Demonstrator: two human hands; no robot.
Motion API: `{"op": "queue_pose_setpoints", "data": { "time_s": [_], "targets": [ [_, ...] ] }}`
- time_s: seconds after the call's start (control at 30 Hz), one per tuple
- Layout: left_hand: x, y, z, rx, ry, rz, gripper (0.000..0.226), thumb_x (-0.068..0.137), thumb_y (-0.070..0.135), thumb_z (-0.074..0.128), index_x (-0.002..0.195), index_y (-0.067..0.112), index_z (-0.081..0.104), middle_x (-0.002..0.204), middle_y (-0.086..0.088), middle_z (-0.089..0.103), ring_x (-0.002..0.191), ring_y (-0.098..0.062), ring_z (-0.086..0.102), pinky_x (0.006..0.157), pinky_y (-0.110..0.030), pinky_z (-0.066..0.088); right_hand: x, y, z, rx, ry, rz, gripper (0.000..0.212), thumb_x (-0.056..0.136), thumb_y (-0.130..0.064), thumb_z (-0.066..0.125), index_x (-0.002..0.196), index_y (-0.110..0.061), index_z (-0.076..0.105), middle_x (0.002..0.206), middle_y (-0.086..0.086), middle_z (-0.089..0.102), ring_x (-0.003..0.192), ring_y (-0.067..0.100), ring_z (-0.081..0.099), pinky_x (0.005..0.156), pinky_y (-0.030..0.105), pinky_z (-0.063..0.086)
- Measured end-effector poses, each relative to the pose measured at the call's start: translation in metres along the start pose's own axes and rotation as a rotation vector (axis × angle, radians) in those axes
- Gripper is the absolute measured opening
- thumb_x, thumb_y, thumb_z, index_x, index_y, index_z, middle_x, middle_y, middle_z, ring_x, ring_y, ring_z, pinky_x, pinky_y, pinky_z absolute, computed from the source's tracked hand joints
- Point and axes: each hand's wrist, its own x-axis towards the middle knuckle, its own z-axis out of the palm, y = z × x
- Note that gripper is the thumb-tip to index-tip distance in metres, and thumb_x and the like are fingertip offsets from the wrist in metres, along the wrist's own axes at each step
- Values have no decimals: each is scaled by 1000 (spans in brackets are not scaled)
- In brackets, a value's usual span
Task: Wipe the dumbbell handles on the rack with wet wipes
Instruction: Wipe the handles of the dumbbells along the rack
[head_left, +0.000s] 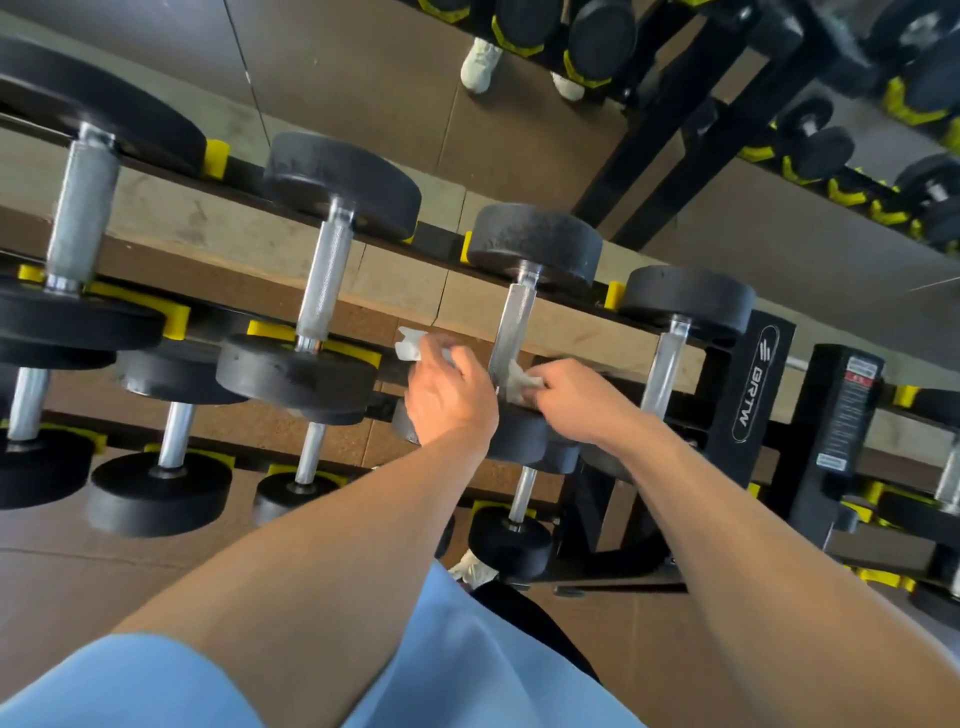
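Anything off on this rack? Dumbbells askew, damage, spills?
Nothing stands out. The dumbbells on the rack sit seated in their yellow cradles. The right hand presses a wipe against one handle; the left hand holds a second wipe. No spills visible.

Two bare forearms, uncovered from elbow to wrist, with no sleeves reaching them. Bare left hand (451, 395) and bare right hand (574, 400), both without gloves, rings, a watch or bands. Light blue, smooth fabric garment (457, 670) across the lower middle of the view, softly creased. Dark black fabric (524, 618) just beside it on the right. Below that, part of a white lace-up sports shoe (474, 570).
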Motion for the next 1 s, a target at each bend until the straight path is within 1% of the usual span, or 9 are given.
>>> {"op": "queue_pose_setpoints", "data": {
  "time_s": [0.1, 0.3, 0.4, 0.5, 0.57, 0.67, 0.77, 0.83, 1.0],
  "targets": [
    [-1, -2, 1, 10, -6, -25, 30, 91, 42, 27, 108, 33, 50, 103, -5, 64, 95, -28, 59, 83, -46, 49, -21, 8, -7, 228, -14, -144, 17, 101, -30, 53, 93, -33, 68, 88, -5, 68, 85, 13, 63, 75, 34, 49],
    [-3, 1, 1, 21, 4, -45, 22, 99, 37, 38, 118, 31, 49, 110, -3, 62, 98, -24, 60, 77, -37, 48, -50, 44, 3, 1320, 98, 30, 31, 101, -23, 55, 131, -17, 58, 122, 3, 70, 114, 21, 66, 102, 42, 51],
    [-7, 4, -2, 16, 34, -38, 18, 100, 35, 43, 116, 32, 49, 108, -2, 61, 99, -24, 59, 78, -37, 48, -66, 76, 3, 1543, 175, 80, 24, 101, -24, 54, 124, -21, 57, 123, 5, 68, 114, 23, 65, 101, 41, 51],
    [-15, 12, -3, 199, 160, 133, 14, 100, 33, 48, 114, 32, 49, 104, 5, 54, 107, -21, 55, 99, -42, 43, -67, 113, -6, 1595, 320, 163, 24, 100, -25, 57, 124, -21, 57, 122, 4, 68, 112, 22, 65, 95, 38, 54],
    [-28, 20, 1, 265, 215, 312, 16, 99, 30, 52, 114, 29, 48, 111, 3, 54, 113, -20, 50, 104, -37, 36, -64, 136, -15, 1465, 478, 194, 23, 99, -28, 60, 121, -21, 63, 110, -2, 70, 103, 17, 66, 86, 36, 57],
    [-66, 34, 24, 186, 118, 514, 22, 98, 30, 54, 118, 28, 47, 119, 0, 55, 109, -18, 48, 93, -29, 38, -59, 165, -33, 836, 782, 44, 15, 97, -35, 61, 103, -24, 70, 84, -11, 68, 80, 11, 65, 69, 26, 53],
    [-113, 45, 71, 84, 23, 440, 19, 99, 29, 52, 117, 31, 46, 116, 7, 55, 97, -11, 51, 80, -28, 43, -33, 186, -53, 290, 681, -454, 30, 99, -12, 56, 124, -25, 67, 116, -16, 65, 108, -2, 59, 91, 4, 39],
    [-134, 48, 105, 24, -23, 240, 21, 100, 30, 51, 120, 32, 46, 119, 10, 54, 103, -7, 50, 84, -26, 41, 2, 203, -65, -138, 528, -666, 40, 92, -1, 62, 128, -17, 67, 135, 2, 61, 129, 16, 54, 112, 24, 36],
    [-138, 35, 156, 35, -49, 47, 28, 100, 37, 49, 128, 34, 44, 122, 8, 55, 112, -15, 54, 88, -32, 46, 33, 225, -73, -482, 405, -737, 28, 93, -9, 59, 118, -11, 71, 131, 19, 62, 127, 35, 55, 110, 48, 43]
  ]
}}
